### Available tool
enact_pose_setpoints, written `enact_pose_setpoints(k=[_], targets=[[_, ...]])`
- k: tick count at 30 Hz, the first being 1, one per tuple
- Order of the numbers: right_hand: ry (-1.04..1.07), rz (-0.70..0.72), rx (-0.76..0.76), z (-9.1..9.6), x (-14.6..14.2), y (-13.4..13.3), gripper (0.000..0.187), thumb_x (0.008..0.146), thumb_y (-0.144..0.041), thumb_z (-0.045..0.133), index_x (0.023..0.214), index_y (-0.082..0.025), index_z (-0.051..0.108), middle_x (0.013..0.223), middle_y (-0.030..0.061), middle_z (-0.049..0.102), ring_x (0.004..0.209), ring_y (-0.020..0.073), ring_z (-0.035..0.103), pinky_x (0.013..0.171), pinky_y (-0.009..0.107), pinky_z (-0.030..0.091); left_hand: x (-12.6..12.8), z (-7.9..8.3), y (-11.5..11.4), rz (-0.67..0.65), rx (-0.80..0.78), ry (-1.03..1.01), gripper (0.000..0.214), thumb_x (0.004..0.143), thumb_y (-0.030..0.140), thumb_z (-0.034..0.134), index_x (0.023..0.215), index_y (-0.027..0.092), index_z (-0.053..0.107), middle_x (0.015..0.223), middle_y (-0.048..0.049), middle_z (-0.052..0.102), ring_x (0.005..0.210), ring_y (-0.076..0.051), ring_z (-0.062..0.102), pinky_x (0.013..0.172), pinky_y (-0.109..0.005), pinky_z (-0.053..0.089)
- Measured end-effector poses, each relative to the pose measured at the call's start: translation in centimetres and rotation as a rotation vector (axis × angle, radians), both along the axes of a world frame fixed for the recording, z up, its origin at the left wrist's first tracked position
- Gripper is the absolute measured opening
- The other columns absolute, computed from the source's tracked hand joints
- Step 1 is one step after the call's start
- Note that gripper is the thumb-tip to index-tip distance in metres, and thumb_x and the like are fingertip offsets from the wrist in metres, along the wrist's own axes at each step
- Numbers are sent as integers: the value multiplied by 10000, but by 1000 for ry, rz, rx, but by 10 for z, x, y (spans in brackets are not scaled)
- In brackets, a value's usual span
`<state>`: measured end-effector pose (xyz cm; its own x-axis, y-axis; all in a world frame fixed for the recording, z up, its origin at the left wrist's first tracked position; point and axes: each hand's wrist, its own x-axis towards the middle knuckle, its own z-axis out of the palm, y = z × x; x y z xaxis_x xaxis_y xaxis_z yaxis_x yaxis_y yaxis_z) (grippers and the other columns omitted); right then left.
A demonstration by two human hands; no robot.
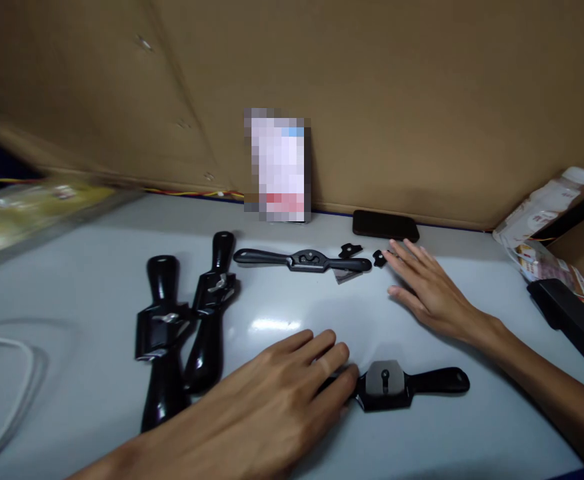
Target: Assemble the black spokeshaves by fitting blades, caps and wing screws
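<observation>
While the left hand (289,387) curls over a spokeshave (386,399), grip hidden, the right hand (432,297) spreads open, seemingly empty. Just left of it lies a cap (379,259).

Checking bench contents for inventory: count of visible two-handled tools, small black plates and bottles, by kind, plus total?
Black two-handled metal tools: 4
Small flat black plates: 2 (one partly behind the right hand)
Translucent plastic bottle with white cap: 1
Total: 7
</observation>
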<state>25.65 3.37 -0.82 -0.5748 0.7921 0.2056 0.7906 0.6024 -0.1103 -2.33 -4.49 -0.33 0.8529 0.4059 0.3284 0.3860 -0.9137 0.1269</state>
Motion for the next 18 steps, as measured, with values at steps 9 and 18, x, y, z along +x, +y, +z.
enact_pose_setpoints(k=[9,18], targets=[[-44,101,-38,5,-10,-39,537,1061,-393,483,1519,-114,486,1590,167,432,1519,292,331,1216,493,393,-1,-4,-1,13,-5,-38,189,991,137,490,1090,171,646,975,-77,680,904,-217,612,884,-373,515],[-53,162,72,15,-18,-76,424,1062,-328,472,1357,-71,634,1421,169,636,1299,325,600,1051,502,558,-4,-3,-3,26,-20,-8,205,970,121,506,1119,169,639,988,-77,686,921,-223,621,916,-393,524]])
